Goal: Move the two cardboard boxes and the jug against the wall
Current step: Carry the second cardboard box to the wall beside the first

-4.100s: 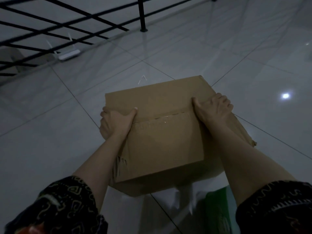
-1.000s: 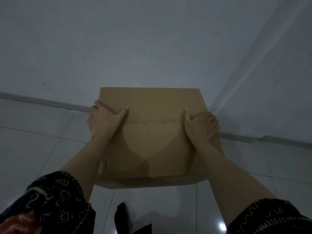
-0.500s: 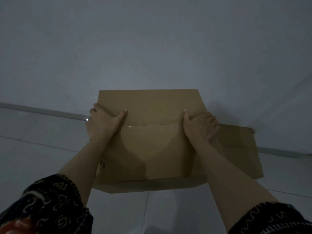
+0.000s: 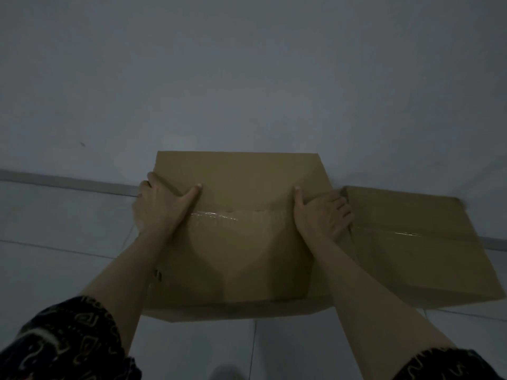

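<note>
A brown taped cardboard box (image 4: 241, 248) is in front of me, held by its two sides. My left hand (image 4: 162, 209) grips its left edge with the thumb on top. My right hand (image 4: 323, 215) grips its right edge the same way. The box's far edge is close to the grey wall (image 4: 247, 78). A second taped cardboard box (image 4: 417, 250) stands on the floor at the right, against the wall and right beside the held one. I cannot tell whether the held box touches the floor. No jug is in view.
A grey skirting strip (image 4: 68, 182) runs along the foot of the wall. Pale floor tiles (image 4: 55, 256) spread out to the left and below the boxes. Dark patterned sleeves cover both my upper arms.
Earlier I carried the box over open floor near a black railing. Over the last second the view has shifted right along the wall, and the second box has come into sight.
</note>
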Demonstrator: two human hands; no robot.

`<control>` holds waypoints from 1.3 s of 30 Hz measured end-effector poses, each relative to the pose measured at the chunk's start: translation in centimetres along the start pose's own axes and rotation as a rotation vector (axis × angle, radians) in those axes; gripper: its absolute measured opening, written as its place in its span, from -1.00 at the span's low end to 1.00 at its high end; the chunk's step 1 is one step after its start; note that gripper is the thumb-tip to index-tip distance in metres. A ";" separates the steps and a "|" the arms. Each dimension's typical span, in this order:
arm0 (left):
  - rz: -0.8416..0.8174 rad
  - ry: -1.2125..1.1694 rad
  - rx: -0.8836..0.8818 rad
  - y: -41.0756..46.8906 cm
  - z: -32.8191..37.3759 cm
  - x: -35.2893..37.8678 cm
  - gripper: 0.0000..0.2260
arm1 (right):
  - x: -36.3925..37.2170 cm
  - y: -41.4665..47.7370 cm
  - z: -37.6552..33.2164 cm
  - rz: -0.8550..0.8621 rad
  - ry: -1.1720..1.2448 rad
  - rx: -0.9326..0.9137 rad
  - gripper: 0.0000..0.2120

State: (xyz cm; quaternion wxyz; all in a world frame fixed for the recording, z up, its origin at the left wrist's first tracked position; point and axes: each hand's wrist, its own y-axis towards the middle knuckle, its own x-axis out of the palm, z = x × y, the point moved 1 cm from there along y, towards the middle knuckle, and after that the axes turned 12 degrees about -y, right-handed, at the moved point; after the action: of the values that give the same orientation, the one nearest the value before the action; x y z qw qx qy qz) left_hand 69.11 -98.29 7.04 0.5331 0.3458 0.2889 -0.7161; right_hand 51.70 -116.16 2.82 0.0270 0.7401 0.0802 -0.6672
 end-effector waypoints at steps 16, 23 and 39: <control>-0.048 -0.116 0.119 4.2 -9.8 25.4 -0.13 | 23.6 7.7 4.5 0.120 -0.023 0.108 -0.15; -0.070 -0.175 0.154 5.6 -9.3 27.7 -0.11 | 24.7 9.7 4.6 0.187 -0.013 0.125 -0.18; -0.392 -0.172 0.192 0.3 -16.0 22.8 -0.20 | 23.3 4.6 2.8 0.228 -0.124 -0.491 -0.50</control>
State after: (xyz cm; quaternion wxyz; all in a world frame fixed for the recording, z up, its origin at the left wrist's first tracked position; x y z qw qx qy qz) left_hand 67.97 -98.65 -20.76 0.3713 0.2699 0.2347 -0.8568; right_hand 51.88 -119.14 -20.93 0.2852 0.6734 0.1539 -0.6645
